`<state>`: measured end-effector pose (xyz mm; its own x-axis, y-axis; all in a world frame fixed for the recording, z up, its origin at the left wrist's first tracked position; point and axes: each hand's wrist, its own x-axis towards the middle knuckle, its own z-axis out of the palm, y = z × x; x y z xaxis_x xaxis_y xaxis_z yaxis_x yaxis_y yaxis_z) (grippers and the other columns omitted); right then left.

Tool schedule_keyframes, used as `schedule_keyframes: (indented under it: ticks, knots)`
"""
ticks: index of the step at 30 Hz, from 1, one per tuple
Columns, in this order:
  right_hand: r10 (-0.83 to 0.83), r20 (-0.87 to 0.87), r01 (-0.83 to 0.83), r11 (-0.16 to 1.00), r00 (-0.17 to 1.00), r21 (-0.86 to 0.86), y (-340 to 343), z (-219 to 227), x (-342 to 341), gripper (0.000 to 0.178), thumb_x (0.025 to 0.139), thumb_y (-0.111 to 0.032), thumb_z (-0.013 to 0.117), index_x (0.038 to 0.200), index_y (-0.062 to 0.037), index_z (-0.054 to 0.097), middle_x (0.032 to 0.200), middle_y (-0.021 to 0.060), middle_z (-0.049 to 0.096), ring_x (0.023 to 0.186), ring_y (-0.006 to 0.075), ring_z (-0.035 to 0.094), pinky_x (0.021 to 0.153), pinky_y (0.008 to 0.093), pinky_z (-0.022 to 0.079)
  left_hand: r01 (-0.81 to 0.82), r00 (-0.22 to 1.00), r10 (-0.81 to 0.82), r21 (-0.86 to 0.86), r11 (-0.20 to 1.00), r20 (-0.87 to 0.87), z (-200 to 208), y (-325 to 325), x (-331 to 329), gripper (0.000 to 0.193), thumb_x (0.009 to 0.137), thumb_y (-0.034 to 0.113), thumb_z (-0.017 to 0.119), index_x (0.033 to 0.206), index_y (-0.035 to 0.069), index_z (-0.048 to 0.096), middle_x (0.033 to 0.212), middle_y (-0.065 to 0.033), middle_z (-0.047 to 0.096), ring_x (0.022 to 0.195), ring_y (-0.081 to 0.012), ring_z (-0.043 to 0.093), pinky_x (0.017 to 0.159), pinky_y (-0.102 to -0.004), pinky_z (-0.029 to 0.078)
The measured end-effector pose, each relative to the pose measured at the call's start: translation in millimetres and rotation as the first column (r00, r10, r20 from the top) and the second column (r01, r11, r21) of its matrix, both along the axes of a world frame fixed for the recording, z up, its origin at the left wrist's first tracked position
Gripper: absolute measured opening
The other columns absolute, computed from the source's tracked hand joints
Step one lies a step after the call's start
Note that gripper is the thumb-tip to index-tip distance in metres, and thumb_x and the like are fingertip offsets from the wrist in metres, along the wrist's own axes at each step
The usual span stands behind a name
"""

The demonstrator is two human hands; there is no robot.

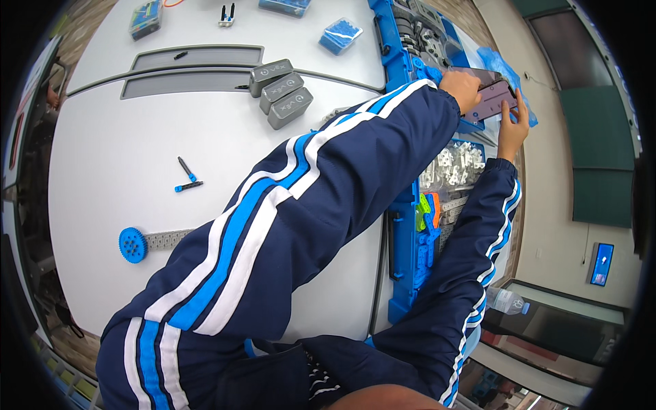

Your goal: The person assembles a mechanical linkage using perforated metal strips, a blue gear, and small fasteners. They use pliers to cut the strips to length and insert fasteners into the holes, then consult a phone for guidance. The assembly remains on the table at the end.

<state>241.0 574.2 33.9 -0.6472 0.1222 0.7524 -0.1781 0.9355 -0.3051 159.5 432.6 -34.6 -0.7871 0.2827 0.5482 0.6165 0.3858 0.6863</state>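
Both arms reach to the far right, over a long blue parts case [403, 301]. My right hand [514, 130] grips the edge of a flat mauve panel [493, 101] with small dark dots, its thumb on the face and fingers at the far edge. Beside the panel's left end is my left hand [461, 91], its fingers curled in; whatever they hold is hidden. Close below the hands, white plastic connectors [454, 164] fill a compartment of the case. Lime and orange pieces [428, 210] lie nearer to me, next to blue pieces [425, 249].
Three grey boxes [285, 102] stand on the white table [96, 178]. To the left lie a blue gear [132, 244] on a grey beam [167, 240] and two black-and-blue shafts [187, 178]. Blue-filled boxes [339, 35] sit farther back. A plastic bottle [507, 301] is beyond my right sleeve.
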Motion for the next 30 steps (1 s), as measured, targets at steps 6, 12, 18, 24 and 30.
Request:
schedule_keyframes:
  ticks: [6, 12, 18, 24, 30]
  knots:
    - [0.006, 0.013, -0.006, 1.000, 1.000, -0.028, 1, -1, 0, 0.046, 0.089, -0.010, 0.073, 0.134, -0.0190, 0.065, 0.119, 0.0073, 0.067, 0.089, 0.0154, 0.064, 0.078, 0.0275, 0.055, -0.020, 1.000, 0.021, 0.056, 0.998, -0.020, -1, 2, -1, 0.029, 0.086, 0.038, 0.061, 0.092, 0.014, 0.075, 0.080, -0.0127, 0.073, 0.076, -0.0329, 0.071, 0.070, -0.0459, 0.054]
    - [0.018, 0.032, -0.017, 1.000, 0.999, -0.017, -4, 1, 3, 0.055, 0.084, -0.012, 0.077, 0.137, -0.0188, 0.062, 0.121, 0.0062, 0.064, 0.092, 0.0159, 0.063, 0.071, 0.0262, 0.056, -0.051, 0.998, 0.053, 0.088, 0.995, -0.025, 0, 2, 2, 0.033, 0.088, 0.036, 0.053, 0.087, 0.011, 0.075, 0.077, -0.0154, 0.072, 0.072, -0.0350, 0.070, 0.068, -0.0475, 0.054]
    - [-0.027, 0.032, 0.025, 0.997, 0.999, 0.067, -14, -3, 3, 0.066, 0.077, -0.016, 0.083, 0.139, -0.0177, 0.059, 0.122, 0.0077, 0.058, 0.094, 0.0174, 0.061, 0.068, 0.0258, 0.057, -0.038, 0.999, 0.038, 0.102, 0.994, 0.002, 3, 1, 3, 0.038, 0.091, 0.033, 0.046, 0.087, 0.008, 0.074, 0.078, -0.0167, 0.072, 0.073, -0.0369, 0.069, 0.070, -0.0500, 0.054]
    - [-0.071, 0.021, 0.068, 0.990, 0.997, 0.120, -19, -4, 1, 0.068, 0.077, -0.020, 0.085, 0.139, -0.0142, 0.057, 0.125, 0.0102, 0.056, 0.097, 0.0197, 0.060, 0.067, 0.0264, 0.057, -0.040, 0.999, 0.040, 0.092, 0.995, 0.004, 3, 0, 3, 0.039, 0.092, 0.033, 0.045, 0.086, 0.007, 0.074, 0.079, -0.0173, 0.072, 0.074, -0.0374, 0.069, 0.071, -0.0508, 0.054]
    - [-0.071, 0.005, 0.070, 0.991, 0.997, 0.114, -19, -6, -2, 0.065, 0.078, -0.022, 0.085, 0.137, -0.0129, 0.058, 0.125, 0.0112, 0.056, 0.100, 0.0206, 0.060, 0.067, 0.0264, 0.057, -0.041, 0.999, 0.042, 0.102, 0.994, -0.004, 2, 1, 3, 0.039, 0.093, 0.033, 0.045, 0.085, 0.007, 0.074, 0.079, -0.0177, 0.072, 0.074, -0.0375, 0.069, 0.072, -0.0511, 0.053]
